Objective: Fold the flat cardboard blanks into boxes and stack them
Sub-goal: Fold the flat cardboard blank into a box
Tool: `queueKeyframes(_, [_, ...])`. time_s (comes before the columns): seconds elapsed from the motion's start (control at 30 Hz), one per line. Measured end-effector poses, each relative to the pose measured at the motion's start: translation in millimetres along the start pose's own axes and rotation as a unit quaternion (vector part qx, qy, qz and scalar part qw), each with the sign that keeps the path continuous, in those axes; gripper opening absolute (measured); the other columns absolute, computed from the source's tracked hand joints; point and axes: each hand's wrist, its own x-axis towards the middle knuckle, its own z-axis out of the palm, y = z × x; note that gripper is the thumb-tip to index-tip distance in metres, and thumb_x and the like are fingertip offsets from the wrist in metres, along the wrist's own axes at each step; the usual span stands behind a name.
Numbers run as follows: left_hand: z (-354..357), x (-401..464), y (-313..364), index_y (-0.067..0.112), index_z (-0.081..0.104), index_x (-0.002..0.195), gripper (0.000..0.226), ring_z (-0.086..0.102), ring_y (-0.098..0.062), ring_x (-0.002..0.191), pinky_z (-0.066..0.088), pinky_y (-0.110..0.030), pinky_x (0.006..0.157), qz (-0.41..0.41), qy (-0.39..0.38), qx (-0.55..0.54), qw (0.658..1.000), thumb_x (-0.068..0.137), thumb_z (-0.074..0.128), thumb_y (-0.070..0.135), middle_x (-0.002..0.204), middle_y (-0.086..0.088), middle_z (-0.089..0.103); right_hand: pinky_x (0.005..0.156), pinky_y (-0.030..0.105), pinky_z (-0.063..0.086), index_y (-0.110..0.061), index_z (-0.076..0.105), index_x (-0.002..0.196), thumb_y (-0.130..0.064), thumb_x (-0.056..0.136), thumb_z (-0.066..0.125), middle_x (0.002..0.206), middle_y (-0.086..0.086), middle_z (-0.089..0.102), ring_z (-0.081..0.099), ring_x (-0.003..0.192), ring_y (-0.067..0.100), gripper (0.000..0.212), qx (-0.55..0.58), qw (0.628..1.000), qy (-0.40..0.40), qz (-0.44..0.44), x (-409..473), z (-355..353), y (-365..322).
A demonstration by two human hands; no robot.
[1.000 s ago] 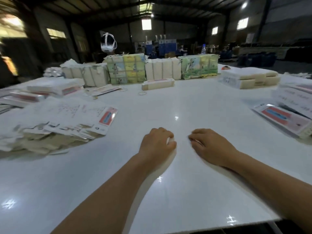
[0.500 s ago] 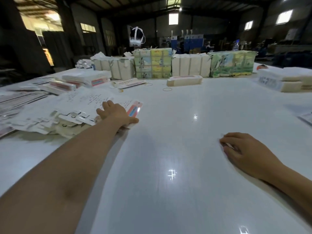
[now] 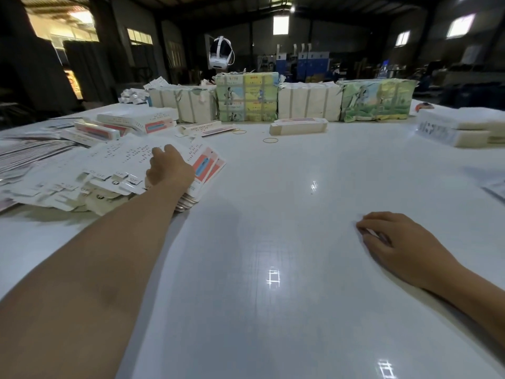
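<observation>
The pile of flat blanks (image 3: 120, 170) lies at the table's (image 3: 273, 242) left side, its long axis running left to right. The left hand (image 3: 169, 170) rests on it, fingers extended. The right hand (image 3: 401, 242) lies well apart, loosely curled, holding nothing

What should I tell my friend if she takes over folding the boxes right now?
Left hand: reaching out, resting on top of the fanned pile of flat white cardboard blanks with red-and-blue panels at the left of the white table. Whether it has gripped a blank cannot be told.
Right hand: resting on the table, fingers loosely curled, holding nothing that shows.
Done: one long folded white box with a red top lies alone near the far bundles; a few more folded boxes are piled at the far left.
Left: pull a blank off the pile, fold it, stack it, and repeat for the rest.
</observation>
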Motion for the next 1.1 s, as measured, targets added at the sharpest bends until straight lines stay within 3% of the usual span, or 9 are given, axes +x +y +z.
queueKeyframes(0.13, [-6, 9, -3, 0.015, 0.040, 0.072, 0.030, 0.053, -0.017, 0.059, 0.043, -0.028, 0.050, -0.060, -0.012, -0.114, 0.992, 0.086, 0.066, 0.022, 0.071, -0.005, 0.053, 0.089, 0.019, 0.028, -0.023, 0.066, 0.118, -0.023, 0.094, 0.053, 0.132, -0.008, 0.056, 0.045, 0.123, 0.012, 0.028, 0.002, 1.000, 0.005, -0.004, 0, 1, 1])
queueKeyframes(0.23, [-13, 14, -3, 0.014, 0.041, 0.074, 0.028, 0.058, -0.023, 0.072, 0.052, -0.034, 0.067, -0.077, -0.048, -0.139, 0.986, 0.084, 0.067, 0.021, 0.075, -0.006, 0.053, 0.089, 0.019, 0.028, -0.024, 0.066, 0.119, -0.025, 0.094, 0.052, 0.132, -0.008, 0.056, 0.045, 0.123, 0.011, 0.028, 0.003, 1.000, 0.004, -0.004, 0, 1, 1])
queueKeyframes(0.4, [-27, 22, -6, 0.009, 0.048, 0.095, 0.027, 0.056, -0.021, 0.070, 0.040, -0.028, 0.052, -0.048, -0.112, -0.123, 0.985, 0.084, 0.069, 0.023, 0.094, -0.012, 0.061, 0.089, 0.019, 0.028, -0.025, 0.065, 0.119, -0.026, 0.095, 0.050, 0.133, -0.009, 0.055, 0.044, 0.124, 0.011, 0.029, 0.004, 1.000, 0.002, -0.003, 1, 2, 1])
queueKeyframes(0.47, [-32, 23, -7, 0.013, 0.047, 0.086, 0.023, 0.057, -0.022, 0.074, 0.046, -0.032, 0.064, -0.021, -0.118, -0.071, 0.990, 0.086, 0.066, 0.027, 0.090, -0.010, 0.061, 0.089, 0.019, 0.028, -0.025, 0.065, 0.119, -0.026, 0.095, 0.050, 0.133, -0.009, 0.055, 0.044, 0.123, 0.011, 0.029, 0.005, 1.000, 0.001, -0.003, 0, 1, 0])
queueKeyframes(0.63, [-30, 17, -4, 0.014, 0.050, 0.087, 0.031, 0.052, -0.028, 0.093, 0.036, -0.040, 0.083, 0.068, 0.006, 0.216, 0.974, 0.087, 0.060, 0.043, 0.096, -0.011, 0.060, 0.087, 0.018, 0.027, -0.026, 0.065, 0.119, -0.027, 0.096, 0.048, 0.133, -0.010, 0.054, 0.043, 0.124, 0.010, 0.029, 0.006, 1.000, -0.002, -0.001, 0, 0, -1])
queueKeyframes(0.77, [-30, 4, 6, 0.009, 0.057, 0.083, 0.027, 0.053, -0.023, 0.070, 0.043, -0.036, 0.068, 0.090, 0.057, 0.111, 0.988, 0.091, 0.059, 0.035, 0.079, -0.009, 0.056, 0.090, 0.018, 0.029, -0.025, 0.063, 0.122, -0.028, 0.097, 0.046, 0.133, -0.011, 0.054, 0.042, 0.125, 0.010, 0.031, 0.003, 1.000, -0.009, -0.007, 0, -1, -2])
queueKeyframes(0.87, [-42, -14, 34, 0.010, 0.066, 0.085, 0.017, 0.062, -0.019, 0.064, 0.054, -0.032, 0.060, 0.128, -0.067, -0.161, 0.976, 0.092, 0.057, 0.023, 0.083, -0.005, 0.064, 0.088, 0.018, 0.029, -0.023, 0.062, 0.123, -0.027, 0.097, 0.045, 0.132, -0.010, 0.055, 0.045, 0.122, 0.012, 0.031, 0.002, 1.000, -0.023, -0.014, 1, -1, -2])
queueKeyframes(1.0, [-50, -73, 71, 0.017, 0.068, 0.079, 0.012, 0.068, -0.013, 0.056, 0.052, -0.022, 0.045, 0.123, -0.277, -0.376, 0.876, 0.089, 0.063, 0.016, 0.075, -0.004, 0.072, 0.091, 0.021, 0.036, -0.018, 0.055, 0.131, -0.026, 0.097, 0.048, 0.123, -0.004, 0.059, 0.055, 0.115, 0.017, 0.036, 0.164, 0.981, 0.069, 0.078, 3, -8, 0])
queueKeyframes(1.1, [-35, -111, 79, 0.021, 0.071, 0.090, 0.010, 0.071, -0.018, 0.067, 0.053, -0.024, 0.050, 0.170, -0.394, -0.346, 0.834, 0.089, 0.062, 0.018, 0.079, 0.000, 0.074, 0.068, 0.037, 0.054, -0.016, 0.057, 0.125, -0.032, 0.098, 0.046, 0.102, 0.004, 0.068, 0.067, 0.084, 0.022, 0.032, 0.476, 0.847, 0.103, 0.215, 7, -22, -1])
